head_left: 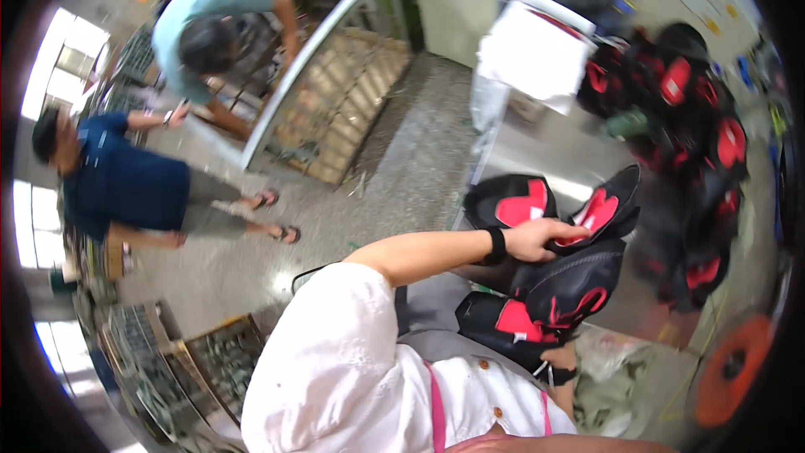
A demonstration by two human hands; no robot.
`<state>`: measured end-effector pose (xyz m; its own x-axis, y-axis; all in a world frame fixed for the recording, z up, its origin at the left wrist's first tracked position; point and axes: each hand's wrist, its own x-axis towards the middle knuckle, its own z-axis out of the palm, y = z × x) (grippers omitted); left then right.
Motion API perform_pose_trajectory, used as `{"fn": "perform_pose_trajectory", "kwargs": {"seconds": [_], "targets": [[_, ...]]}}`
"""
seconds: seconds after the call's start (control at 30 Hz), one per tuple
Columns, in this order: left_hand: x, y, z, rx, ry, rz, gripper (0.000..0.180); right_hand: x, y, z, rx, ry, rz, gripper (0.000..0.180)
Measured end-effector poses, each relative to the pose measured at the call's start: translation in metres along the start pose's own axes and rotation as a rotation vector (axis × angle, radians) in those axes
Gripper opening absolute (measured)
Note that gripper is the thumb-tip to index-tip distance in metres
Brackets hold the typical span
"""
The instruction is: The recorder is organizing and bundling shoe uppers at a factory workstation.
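Both hands, left hand [537, 239] and right hand [563, 361], grip black-and-red shoe uppers [570, 285] over a steel table [545, 155].

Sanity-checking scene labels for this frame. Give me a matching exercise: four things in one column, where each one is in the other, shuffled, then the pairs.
Things:
1. left hand
2. right hand
3. white sheet
4. orange disc

Places:
A. lower right corner of the view
B. under the bottom of the stack of black and red pieces
C. far end of the metal table
D. on the top black and red piece

Pairs: 1-D, 2-B, 3-C, 4-A
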<state>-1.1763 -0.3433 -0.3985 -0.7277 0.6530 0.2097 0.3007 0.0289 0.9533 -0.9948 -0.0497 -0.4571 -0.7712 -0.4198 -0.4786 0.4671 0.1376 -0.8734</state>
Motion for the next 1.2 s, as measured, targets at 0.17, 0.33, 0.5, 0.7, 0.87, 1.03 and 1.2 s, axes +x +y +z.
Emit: {"fn": "perform_pose_trajectory", "kwargs": {"seconds": [0.17, 0.33, 0.5, 0.7, 0.87, 1.03, 1.2], "targets": [[-0.140, 0.041, -0.021, -0.165, 0.368, 0.098, 0.053, 0.014, -0.132, 0.133, -0.069, -0.476, -0.420, 0.138], [-0.366, 0.122, -0.029, 0.168, 0.869, 0.162, 0.031, 0.015, -0.152, 0.284, -0.361, -0.971, -0.471, 0.133], [-0.625, 0.178, 0.035, 0.390, 1.416, 0.015, 0.018, -0.002, -0.161, 0.509, -0.715, -1.457, -0.423, 0.117], [-0.864, 0.212, 0.115, 0.258, 1.640, -0.102, 0.016, -0.052, -0.144, 0.820, -0.809, -2.067, -0.105, 0.114], [-1.002, 0.250, 0.230, 0.194, 1.732, -0.207, 0.016, -0.071, -0.097, 1.049, -0.551, -2.595, -0.371, 0.114], [-1.094, 0.298, 0.200, 0.359, 1.954, -0.355, 0.016, -0.113, -0.086, 1.277, -0.306, -2.999, -0.394, 0.113], [-1.044, 0.327, 0.166, 0.441, 2.268, -0.524, 0.017, -0.143, -0.088, 1.307, -0.174, -3.297, -0.317, 0.113]]}}
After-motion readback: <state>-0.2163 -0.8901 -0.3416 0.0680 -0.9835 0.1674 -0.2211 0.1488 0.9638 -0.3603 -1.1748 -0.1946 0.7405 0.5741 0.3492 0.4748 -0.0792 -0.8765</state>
